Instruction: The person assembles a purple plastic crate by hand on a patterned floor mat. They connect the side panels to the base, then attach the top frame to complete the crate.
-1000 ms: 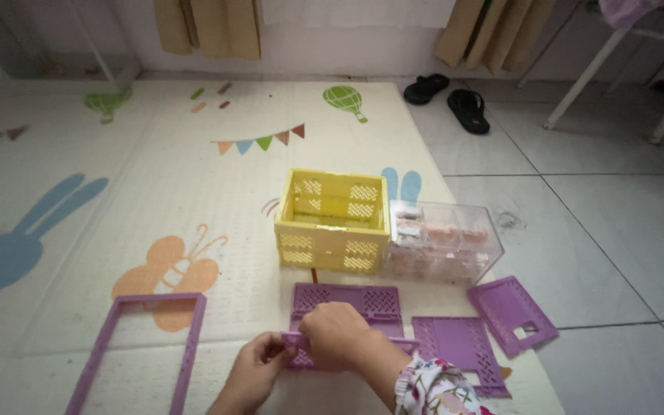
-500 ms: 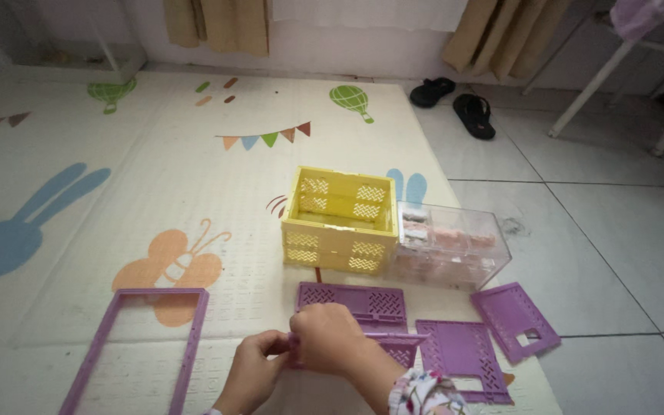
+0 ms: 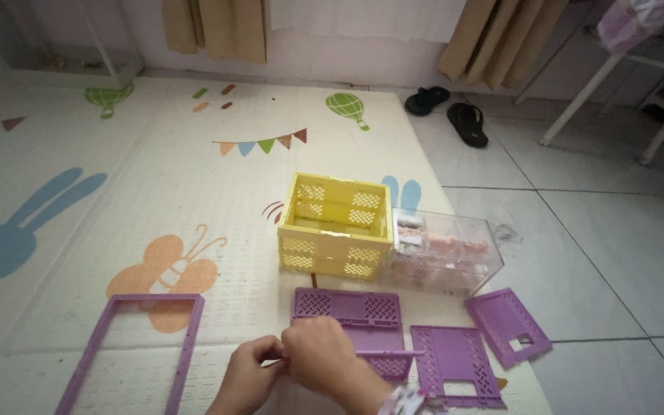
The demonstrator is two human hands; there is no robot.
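Observation:
My left hand (image 3: pixel 246 376) and my right hand (image 3: pixel 318 355) meet at the bottom of the view, both gripping a purple perforated panel (image 3: pixel 384 360) held on edge above the mat. Just beyond it a second purple panel (image 3: pixel 346 307) lies flat. To its right lie two more purple panels, one square (image 3: pixel 455 361) and one tilted (image 3: pixel 507 325), each with a handle cut-out. A purple rectangular frame (image 3: pixel 128 350) lies flat to the left. Further away stands an assembled yellow crate (image 3: pixel 335 227).
A clear plastic box (image 3: pixel 446 252) with pinkish contents stands against the yellow crate's right side. Everything lies on a patterned play mat (image 3: pixel 155 192). Tiled floor (image 3: pixel 601 246), black sandals (image 3: pixel 466 123), white chair legs (image 3: pixel 578 96) and curtains (image 3: pixel 224 27) lie beyond.
The view has shifted slightly. My hands have turned the purple panel so that it stands more on edge, and they have edged a little to the left.

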